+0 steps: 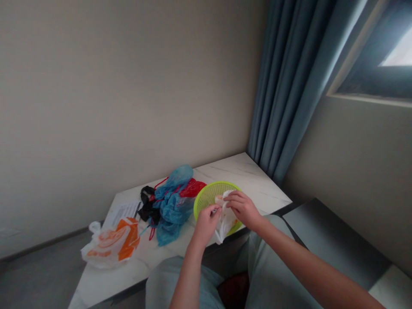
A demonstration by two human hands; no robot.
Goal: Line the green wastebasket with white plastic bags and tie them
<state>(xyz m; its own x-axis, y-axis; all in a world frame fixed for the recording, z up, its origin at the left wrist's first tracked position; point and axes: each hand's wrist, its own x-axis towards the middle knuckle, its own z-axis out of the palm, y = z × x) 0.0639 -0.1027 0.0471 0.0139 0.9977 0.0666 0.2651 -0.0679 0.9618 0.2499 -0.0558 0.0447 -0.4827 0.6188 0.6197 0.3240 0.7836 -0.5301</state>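
Note:
Between my two hands hangs a white plastic bag (224, 223), with some orange showing on it. My left hand (208, 218) pinches its upper left part. My right hand (242, 207) has its fingers closed on the bag's upper right side. Behind and beneath the bag is a yellow-green mesh basket (206, 197), partly covered by my hands. To the left of the basket lies a pile of crumpled blue plastic bags (174, 210), with a red bag (192, 188) and a black bag (149, 210) among them.
A white and orange plastic bag (111, 243) lies at the left of the marble-patterned table (222, 166), near a printed sheet (120, 213). A blue curtain (289, 77) hangs at the right beside a window. My knees are under the table's front edge; a dark surface (334, 240) stands at the right.

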